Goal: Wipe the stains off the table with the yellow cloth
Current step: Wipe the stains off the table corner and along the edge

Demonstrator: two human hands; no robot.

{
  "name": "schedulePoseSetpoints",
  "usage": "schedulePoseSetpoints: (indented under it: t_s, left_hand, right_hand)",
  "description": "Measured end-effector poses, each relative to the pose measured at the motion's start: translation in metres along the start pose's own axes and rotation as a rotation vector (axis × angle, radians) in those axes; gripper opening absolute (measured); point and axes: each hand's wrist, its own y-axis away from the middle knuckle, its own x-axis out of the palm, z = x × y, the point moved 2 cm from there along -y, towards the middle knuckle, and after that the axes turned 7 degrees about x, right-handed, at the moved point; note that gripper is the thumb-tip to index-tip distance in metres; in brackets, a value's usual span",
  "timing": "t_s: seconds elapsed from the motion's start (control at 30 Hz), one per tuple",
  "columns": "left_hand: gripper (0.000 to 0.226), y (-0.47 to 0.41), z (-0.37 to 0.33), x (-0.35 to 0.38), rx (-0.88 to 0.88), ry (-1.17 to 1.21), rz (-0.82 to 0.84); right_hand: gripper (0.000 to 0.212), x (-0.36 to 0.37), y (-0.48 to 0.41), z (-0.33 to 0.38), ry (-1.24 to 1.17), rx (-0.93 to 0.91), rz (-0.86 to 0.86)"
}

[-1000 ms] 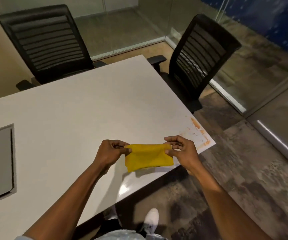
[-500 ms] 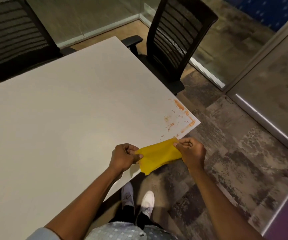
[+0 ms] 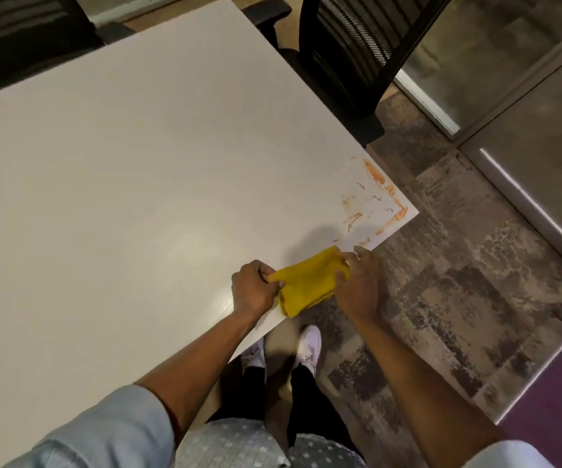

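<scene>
Bunching between both hands, the yellow cloth (image 3: 306, 282) sits at the table's near edge, partly above the white top and partly past it. The left hand (image 3: 254, 287) is above the table (image 3: 138, 163) just inside that edge, fingers curled, pinching the cloth's left end. The right hand (image 3: 360, 285), somewhat blurred, is just off the table's near edge with its fingers curled round the cloth's right end. Whether the cloth touches the table top I cannot tell. The orange stains (image 3: 374, 201) lie on the table at its near right corner, as smears along both edges and thin streaks inside them, near the cloth but apart from it. A black mesh chair (image 3: 350, 45) stands at the table's right side, and a second dark chair (image 3: 19, 35) at its far side. White shoes (image 3: 310, 346) show on the patterned carpet (image 3: 475, 298) below the table's near edge.
</scene>
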Motion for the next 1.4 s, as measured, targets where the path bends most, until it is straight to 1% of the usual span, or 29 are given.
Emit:
schedulePoseSetpoints:
  t_s: [0.1,0.13,0.2,0.27,0.33,0.43,0.57,0.63,0.73,0.8,0.9,1.03,1.1,1.2,1.3,1.4]
  left_hand:
    - [0.026,-0.004,0.012,-0.001,0.07,-0.12,-0.03]
    - [0.026,-0.003,0.015,-0.001,0.104,-0.159,-0.04]
    - [0.024,0.002,0.021,-0.004,0.195,-0.282,-0.062]
    - [0.026,0.004,0.028,-0.007,0.316,-0.435,-0.066]
    - [0.035,0.004,0.038,-0.01,0.407,-0.565,-0.03]
    - [0.048,0.005,0.053,-0.012,0.472,-0.676,0.036]
    - [0.065,0.006,0.065,-0.009,0.53,-0.764,0.064]
    - [0.076,0.007,0.071,-0.005,0.518,-0.79,0.08]
    - [0.099,0.009,0.081,0.004,0.526,-0.888,0.132]
    - [0.102,0.009,0.084,0.007,0.545,-0.932,0.142]
    - [0.103,0.006,0.087,0.006,0.567,-0.946,0.134]
    - [0.103,0.006,0.089,0.007,0.569,-0.953,0.138]
    - [0.106,0.006,0.086,0.008,0.574,-0.936,0.137]
    - [0.118,-0.003,0.078,0.01,0.633,-0.895,0.141]
    - [0.13,-0.022,0.065,0.014,0.645,-0.856,0.226]
    - [0.141,-0.04,0.054,0.016,0.654,-0.865,0.314]
  right_hand:
    - [0.063,0.043,0.017,0.008,0.109,-0.123,0.171]
    - [0.072,0.057,0.025,0.009,0.145,-0.147,0.205]
    - [0.086,0.08,0.04,0.008,0.239,-0.2,0.194]
    - [0.09,0.094,0.047,0.004,0.287,-0.255,0.146]
    - [0.09,0.099,0.04,-0.002,0.315,-0.289,0.118]
    - [0.088,0.099,0.015,-0.002,0.361,-0.335,0.101]
    - [0.085,0.097,-0.019,0.01,0.375,-0.276,0.111]
    - [0.082,0.097,-0.013,0.008,0.385,-0.285,0.104]
    - [0.08,0.096,0.015,-0.013,0.399,-0.353,0.111]
    - [0.081,0.091,0.024,-0.03,0.404,-0.389,0.134]
    - [0.082,0.085,0.007,-0.035,0.405,-0.398,0.144]
    - [0.082,0.086,-0.028,-0.012,0.412,-0.285,0.148]
    - [0.079,0.086,-0.026,-0.009,0.405,-0.273,0.147]
    - [0.078,0.083,0.0,-0.026,0.401,-0.33,0.147]
    - [0.078,0.079,0.013,-0.043,0.397,-0.332,0.165]
    - [0.08,0.078,-0.004,-0.037,0.416,-0.292,0.165]
